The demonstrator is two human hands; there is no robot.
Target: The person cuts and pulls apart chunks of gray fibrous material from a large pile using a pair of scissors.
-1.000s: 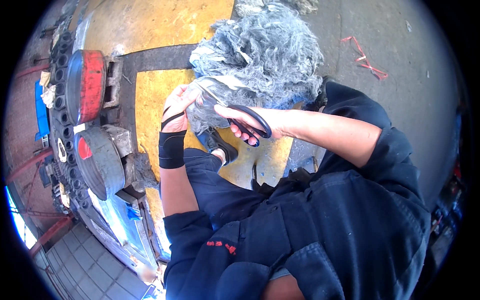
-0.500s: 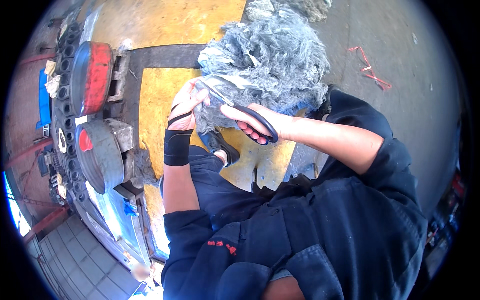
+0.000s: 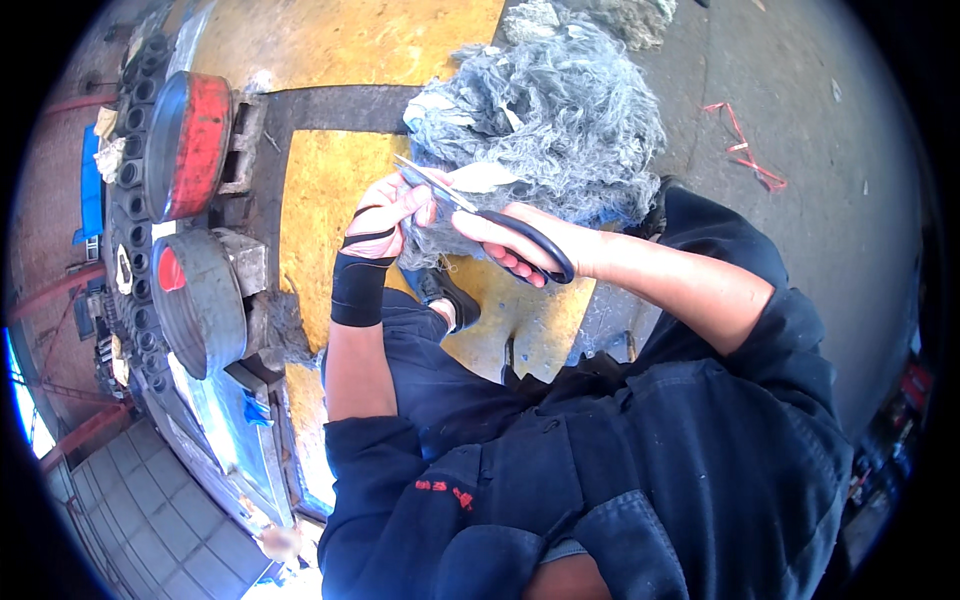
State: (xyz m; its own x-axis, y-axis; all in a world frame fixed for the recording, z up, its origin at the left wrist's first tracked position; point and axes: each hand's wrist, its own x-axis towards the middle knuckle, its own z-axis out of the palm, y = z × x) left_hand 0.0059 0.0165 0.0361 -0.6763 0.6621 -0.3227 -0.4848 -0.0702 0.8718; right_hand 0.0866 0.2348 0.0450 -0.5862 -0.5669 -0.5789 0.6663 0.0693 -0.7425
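My right hand is closed around the black-handled scissors, their metal blades pointing up and left. The blades lie just above the thumb of my left hand, and they look nearly or fully closed. With a black wrap round its wrist, my left hand pinches a tuft of grey fibre that hangs below its fingers. Right beyond both hands spreads a big heap of grey, fluffy fibre with pale scraps in it. Whether the tuft joins the heap I cannot tell.
Two drum-like round pieces, one red-sided and one grey, stand at the left by concrete blocks. A red strap lies on the floor at the right. Under the heap runs worn yellow flooring.
The scissors' blades have come up clear of the fibre and now show above my left thumb. My right hand has shifted slightly right; the whole view has moved a little.
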